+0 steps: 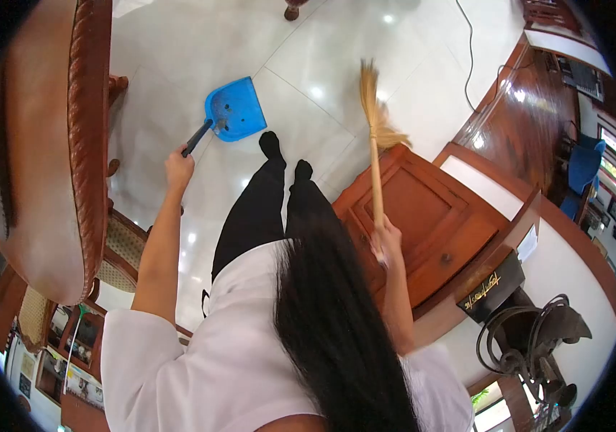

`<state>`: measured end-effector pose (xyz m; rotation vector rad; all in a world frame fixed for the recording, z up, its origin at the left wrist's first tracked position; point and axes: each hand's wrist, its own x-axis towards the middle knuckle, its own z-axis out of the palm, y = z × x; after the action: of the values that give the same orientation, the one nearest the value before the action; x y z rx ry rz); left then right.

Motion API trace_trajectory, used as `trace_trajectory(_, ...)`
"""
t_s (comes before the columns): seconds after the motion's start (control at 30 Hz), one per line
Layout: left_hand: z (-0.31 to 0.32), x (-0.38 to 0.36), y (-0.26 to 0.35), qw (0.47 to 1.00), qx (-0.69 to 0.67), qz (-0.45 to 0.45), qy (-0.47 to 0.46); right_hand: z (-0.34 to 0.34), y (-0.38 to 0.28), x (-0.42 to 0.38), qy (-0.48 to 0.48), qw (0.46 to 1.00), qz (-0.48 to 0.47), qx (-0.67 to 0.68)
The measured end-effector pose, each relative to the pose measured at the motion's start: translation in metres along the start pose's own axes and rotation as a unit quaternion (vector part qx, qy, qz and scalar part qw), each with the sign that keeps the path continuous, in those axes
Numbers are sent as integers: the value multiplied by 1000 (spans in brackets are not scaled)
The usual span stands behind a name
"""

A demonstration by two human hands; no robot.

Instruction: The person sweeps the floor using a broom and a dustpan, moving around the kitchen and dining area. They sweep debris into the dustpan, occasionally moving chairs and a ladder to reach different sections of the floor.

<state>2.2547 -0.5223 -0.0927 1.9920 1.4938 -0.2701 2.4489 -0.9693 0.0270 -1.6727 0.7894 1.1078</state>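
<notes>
My left hand (180,168) is wrapped round the dark handle of a blue dustpan (239,108). Dark bits of debris lie in the pan, which is at or just above the pale tiled floor (308,65), left of my feet. In my right hand (386,241) is the wooden handle of a straw broom (374,108). Its bristles fan out away from me and look partly blurred, beside the corner of a reddish-brown wooden cabinet (423,216). Dustpan and broom are well apart.
A brown leather-covered seat (41,158) stands close on the left, with a woven-backed chair (122,245) near it. A black cable (470,57) runs over the floor at upper right. Beyond the cabinet are a dark sign (491,284) and a blue chair (583,169).
</notes>
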Motion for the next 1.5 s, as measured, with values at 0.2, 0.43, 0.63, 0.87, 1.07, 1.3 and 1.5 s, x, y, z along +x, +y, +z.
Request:
trace_trajectory(0.2,20,10,14,998,16,53,25,108,35,138,-16,979,128,158)
trace_trajectory(0.43,25,12,28,997,45,64,9,73,-9,42,-220,961,82,149)
trace_trajectory(0.63,24,18,30,996,71,51,-3,-16,1,-81,-46,997,55,0)
trace_trajectory(0.87,43,34,38,997,33,63,7,24,37,41,-37,998,38,41)
trace_trajectory(1.07,77,24,25,991,96,51,76,129,18,96,-273,958,-15,-88)
trace_trajectory(1.3,38,-24,33,990,-93,-33,96,86,-26,7,-298,927,-28,-226)
trace_trajectory(1.5,19,-74,-7,984,-151,-52,81,27,-30,-61,-274,926,-127,-225)
